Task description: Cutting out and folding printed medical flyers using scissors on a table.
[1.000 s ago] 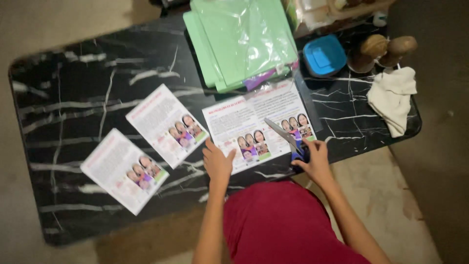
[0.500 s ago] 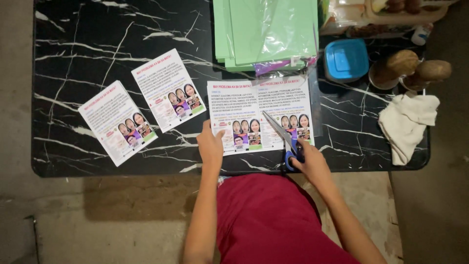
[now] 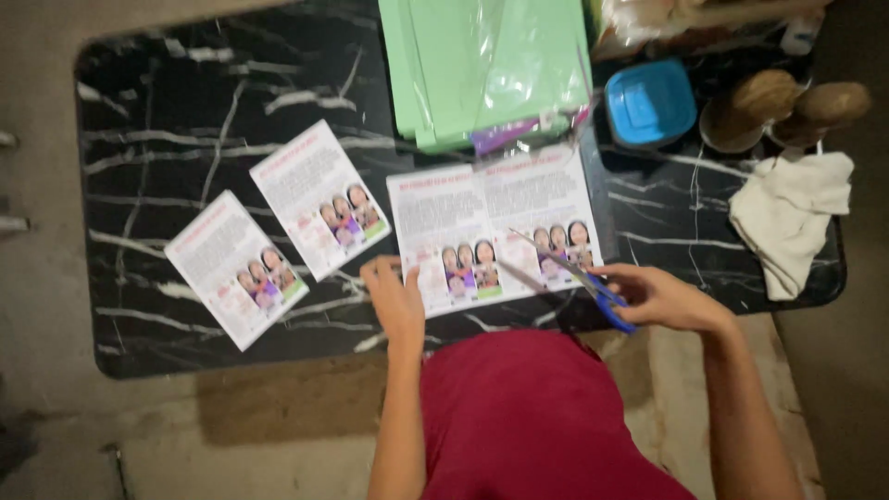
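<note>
Seen from above, a black tabletop (image 3: pixel 167 120) veined with white fills most of the view, standing on a pale, worn floor (image 3: pixel 278 435). At its far edge lies a stack of light green sheets (image 3: pixel 482 65) in clear plastic wrap, with a strip of purple showing under its near corner. Just in front of the stack, touching its edge, sits the uncut printed sheet (image 3: pixel 491 227), a white double leaflet with pink headings and small photos of people along the bottom. Two single leaflets of the same design lie to the left, well apart from the sheet: one (image 3: pixel 319 199) tilted near the tabletop's middle, the other (image 3: pixel 236 268) nearer the front left. On the right side rest a crumpled white cloth (image 3: pixel 787 218), a blue lidded container (image 3: pixel 648 102) and two brown round objects (image 3: pixel 796 106) beside it. A person in a dark red garment (image 3: pixel 528 417) leans over the near edge. The left hand (image 3: pixel 394 296) lies flat, fingers spread, pressing down the sheet's lower left corner. The right hand (image 3: pixel 662 298) is closed around the blue handles of a pair of scissors (image 3: pixel 569 276), whose blades stand parted and point left across the sheet's lower right portion, over the row of photos.
</note>
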